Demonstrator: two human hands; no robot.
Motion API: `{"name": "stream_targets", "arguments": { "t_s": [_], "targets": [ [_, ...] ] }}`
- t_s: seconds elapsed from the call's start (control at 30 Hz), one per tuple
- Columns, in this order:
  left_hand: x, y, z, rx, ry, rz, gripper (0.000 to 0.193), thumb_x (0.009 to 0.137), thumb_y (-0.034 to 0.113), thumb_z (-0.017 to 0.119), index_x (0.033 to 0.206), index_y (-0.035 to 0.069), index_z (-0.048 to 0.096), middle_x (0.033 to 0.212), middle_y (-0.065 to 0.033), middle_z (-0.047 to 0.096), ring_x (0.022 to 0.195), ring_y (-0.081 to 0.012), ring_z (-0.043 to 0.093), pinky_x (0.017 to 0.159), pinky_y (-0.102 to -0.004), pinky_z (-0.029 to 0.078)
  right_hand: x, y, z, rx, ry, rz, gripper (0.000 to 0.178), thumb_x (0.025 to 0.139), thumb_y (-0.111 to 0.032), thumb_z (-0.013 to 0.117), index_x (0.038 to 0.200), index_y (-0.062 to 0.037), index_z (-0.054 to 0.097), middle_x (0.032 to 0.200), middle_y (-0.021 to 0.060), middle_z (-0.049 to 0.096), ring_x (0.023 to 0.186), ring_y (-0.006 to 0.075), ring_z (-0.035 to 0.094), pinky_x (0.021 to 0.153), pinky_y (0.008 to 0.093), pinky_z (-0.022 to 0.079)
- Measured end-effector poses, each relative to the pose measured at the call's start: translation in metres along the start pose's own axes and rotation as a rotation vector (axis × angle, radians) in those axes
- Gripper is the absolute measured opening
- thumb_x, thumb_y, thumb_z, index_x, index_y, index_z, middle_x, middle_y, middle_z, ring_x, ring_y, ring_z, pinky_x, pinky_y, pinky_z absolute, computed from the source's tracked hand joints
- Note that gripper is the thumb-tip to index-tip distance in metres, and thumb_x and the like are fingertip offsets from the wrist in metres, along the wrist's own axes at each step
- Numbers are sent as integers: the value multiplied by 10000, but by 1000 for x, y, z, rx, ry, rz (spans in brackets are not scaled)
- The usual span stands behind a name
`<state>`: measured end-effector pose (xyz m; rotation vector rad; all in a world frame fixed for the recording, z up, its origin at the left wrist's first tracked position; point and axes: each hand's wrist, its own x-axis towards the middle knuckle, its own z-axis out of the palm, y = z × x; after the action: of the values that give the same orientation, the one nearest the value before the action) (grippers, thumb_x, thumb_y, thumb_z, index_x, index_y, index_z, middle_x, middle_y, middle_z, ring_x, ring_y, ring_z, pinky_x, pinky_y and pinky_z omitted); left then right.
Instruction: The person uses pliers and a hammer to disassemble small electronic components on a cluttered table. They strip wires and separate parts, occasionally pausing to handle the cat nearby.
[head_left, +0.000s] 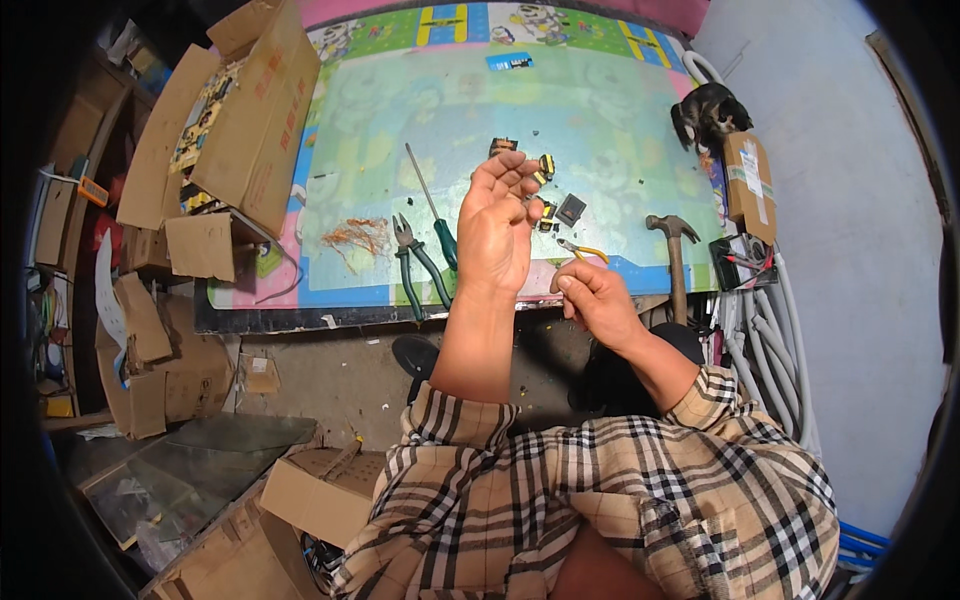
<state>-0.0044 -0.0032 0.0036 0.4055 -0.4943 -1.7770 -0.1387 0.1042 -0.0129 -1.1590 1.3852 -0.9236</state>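
Note:
My left hand point(492, 235) is raised over the table mat, palm turned up, its fingers curled in toward the thumb. Whatever those fingers may hold is too small to make out. Close to the table's front edge, my right hand point(598, 306) has thumb and forefinger pressed together; I cannot make out anything between them. Just beyond it lie small yellow-handled nippers point(583, 251). Small black-and-yellow coil parts point(546, 168) and a dark square piece point(571, 209) lie beside my left hand. Left of that hand are a green-handled screwdriver point(431, 197), pliers point(418, 262) and tangled copper wire point(357, 236).
A hammer point(676, 262) lies at the right, its handle past the table edge. A cat point(712, 113) sits behind a small carton point(749, 187). One large open cardboard box point(262, 120) full of parts stands at the left. Grey hoses point(768, 345) hang along the right wall.

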Motion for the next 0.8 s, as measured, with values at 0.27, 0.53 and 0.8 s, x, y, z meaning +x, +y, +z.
{"name": "stream_targets", "arguments": {
  "t_s": [0.27, 0.53, 0.8],
  "targets": [
    [1, 2, -4, -45, -25, -16, 488, 678, -157, 397, 1138, -14, 474, 1125, -139, 548, 1000, -206, 532, 822, -310, 454, -11, -10, -13, 6, -6, -42, 179, 955, -154, 488, 879, -41, 604, 583, -3, 538, 445, 55, 444, 412, 201, 346],
    [-10, 14, 14, 162, -175, -158, 330, 850, -77, 415, 1179, -76, 436, 1170, -246, 538, 1114, -325, 559, 973, -430, 474, -8, -45, -51, 339, 119, -115, 180, 953, -153, 507, 881, -12, 592, 562, 2, 506, 412, 34, 356, 400, 184, 285],
    [-15, 10, 19, 595, -247, -311, 197, 940, 114, 514, 1058, -39, 550, 827, -112, 613, 664, -153, 612, 526, -235, 513, 5, -62, -69, 427, 191, -205, 177, 954, -175, 515, 908, -22, 590, 590, -25, 512, 423, 26, 354, 417, 185, 282]
  ]
}}
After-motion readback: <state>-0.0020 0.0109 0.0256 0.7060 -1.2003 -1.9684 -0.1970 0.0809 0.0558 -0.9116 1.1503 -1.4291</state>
